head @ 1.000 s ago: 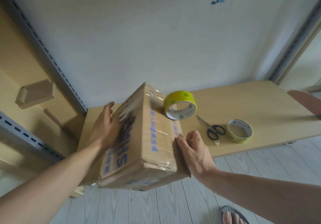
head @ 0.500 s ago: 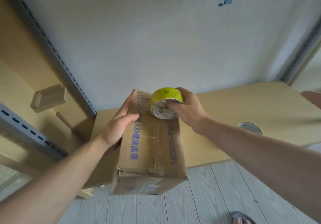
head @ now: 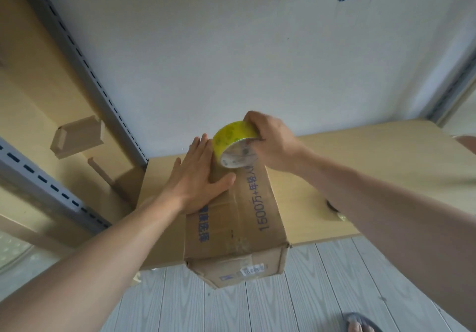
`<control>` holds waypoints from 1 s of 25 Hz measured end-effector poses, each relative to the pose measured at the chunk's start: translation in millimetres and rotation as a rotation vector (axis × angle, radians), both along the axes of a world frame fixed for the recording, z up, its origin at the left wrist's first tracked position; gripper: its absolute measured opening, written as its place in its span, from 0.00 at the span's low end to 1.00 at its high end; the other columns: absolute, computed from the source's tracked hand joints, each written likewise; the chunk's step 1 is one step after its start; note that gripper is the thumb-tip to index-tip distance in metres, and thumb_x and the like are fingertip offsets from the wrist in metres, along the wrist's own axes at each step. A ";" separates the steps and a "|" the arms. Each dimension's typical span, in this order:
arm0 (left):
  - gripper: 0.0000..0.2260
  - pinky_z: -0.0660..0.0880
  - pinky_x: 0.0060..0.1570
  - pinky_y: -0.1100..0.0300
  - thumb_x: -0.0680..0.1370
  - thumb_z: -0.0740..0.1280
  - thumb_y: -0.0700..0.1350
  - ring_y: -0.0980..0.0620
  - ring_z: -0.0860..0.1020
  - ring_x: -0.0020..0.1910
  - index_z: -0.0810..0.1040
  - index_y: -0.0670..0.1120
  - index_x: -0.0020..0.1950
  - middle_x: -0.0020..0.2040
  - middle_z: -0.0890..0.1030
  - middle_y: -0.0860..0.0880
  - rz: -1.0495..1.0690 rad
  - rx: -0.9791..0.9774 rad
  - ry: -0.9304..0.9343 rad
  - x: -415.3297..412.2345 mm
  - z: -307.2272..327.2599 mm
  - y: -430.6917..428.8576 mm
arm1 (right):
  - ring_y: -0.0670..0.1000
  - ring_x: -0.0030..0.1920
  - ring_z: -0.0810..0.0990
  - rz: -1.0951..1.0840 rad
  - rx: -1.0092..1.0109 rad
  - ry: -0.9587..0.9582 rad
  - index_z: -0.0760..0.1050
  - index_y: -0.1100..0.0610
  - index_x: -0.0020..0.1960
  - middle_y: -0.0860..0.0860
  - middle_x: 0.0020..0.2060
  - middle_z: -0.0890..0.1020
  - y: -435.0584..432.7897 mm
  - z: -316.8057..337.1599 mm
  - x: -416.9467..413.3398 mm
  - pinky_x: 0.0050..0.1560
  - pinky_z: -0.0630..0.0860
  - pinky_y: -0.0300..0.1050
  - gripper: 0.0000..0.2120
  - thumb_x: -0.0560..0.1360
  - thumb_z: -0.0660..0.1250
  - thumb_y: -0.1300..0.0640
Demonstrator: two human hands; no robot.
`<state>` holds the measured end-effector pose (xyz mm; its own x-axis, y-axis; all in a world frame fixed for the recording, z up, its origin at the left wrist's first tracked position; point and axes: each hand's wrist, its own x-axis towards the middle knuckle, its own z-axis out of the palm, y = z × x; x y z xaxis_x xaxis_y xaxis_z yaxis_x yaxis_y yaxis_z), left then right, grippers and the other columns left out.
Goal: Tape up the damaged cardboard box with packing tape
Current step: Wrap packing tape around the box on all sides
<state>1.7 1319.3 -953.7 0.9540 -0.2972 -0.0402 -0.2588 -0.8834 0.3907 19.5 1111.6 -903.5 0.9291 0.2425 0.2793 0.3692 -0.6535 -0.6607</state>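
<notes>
Head view: the cardboard box (head: 239, 223) is seen lying lengthwise on the front left corner of the table (head: 373, 167), its near end overhanging the front edge, with a torn lower corner there. The left hand (head: 198, 177) is laid flat on the far part of the box top, fingers straight, thumb spread. The yellow tape roll (head: 235, 146) is gripped by the right hand (head: 273, 143), fingers curled over its rim, and is held on edge at the far end of the top, just beside the left fingertips. Whether a free tape end is already stuck down cannot be told. The step is judged to be the start of a strip along the top seam. It is done well if the end is anchored past the far edge, pinned under the flat palm, and the roll is drawn straight toward the near end under even tension. Pressure is best applied over the table, since the overhanging end could be tipped.
</notes>
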 end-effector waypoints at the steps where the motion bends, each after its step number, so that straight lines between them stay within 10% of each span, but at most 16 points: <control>1: 0.52 0.48 0.79 0.39 0.68 0.48 0.77 0.58 0.36 0.80 0.41 0.49 0.84 0.83 0.38 0.54 0.013 0.030 0.022 -1.3 0.1 4.3 | 0.52 0.38 0.72 -0.013 -0.029 -0.047 0.71 0.53 0.45 0.47 0.35 0.74 -9.8 7.9 3.8 0.30 0.65 0.31 0.15 0.66 0.61 0.71; 8: 0.49 0.45 0.80 0.42 0.72 0.48 0.76 0.57 0.35 0.80 0.38 0.48 0.83 0.82 0.34 0.53 -0.005 0.067 0.010 -4.4 -0.2 5.4 | 0.55 0.35 0.72 -0.036 -0.631 -0.096 0.66 0.53 0.46 0.50 0.39 0.74 -98.7 -17.2 -1.6 0.36 0.62 0.46 0.10 0.73 0.67 0.60; 19: 0.49 0.41 0.79 0.39 0.70 0.42 0.78 0.55 0.32 0.79 0.34 0.51 0.82 0.81 0.31 0.53 -0.031 0.112 0.042 -4.2 1.1 2.4 | 0.59 0.37 0.74 0.011 -0.437 0.119 0.64 0.56 0.45 0.51 0.36 0.73 -87.2 -87.0 -7.9 0.36 0.73 0.53 0.05 0.74 0.55 0.65; 25: 0.56 0.40 0.70 0.24 0.61 0.44 0.86 0.36 0.37 0.80 0.34 0.59 0.81 0.82 0.37 0.43 0.069 0.329 0.064 -0.4 29.9 -47.1 | 0.59 0.39 0.75 -0.006 -0.409 0.224 0.62 0.53 0.45 0.52 0.38 0.72 -71.0 -105.6 1.2 0.39 0.74 0.55 0.10 0.72 0.54 0.67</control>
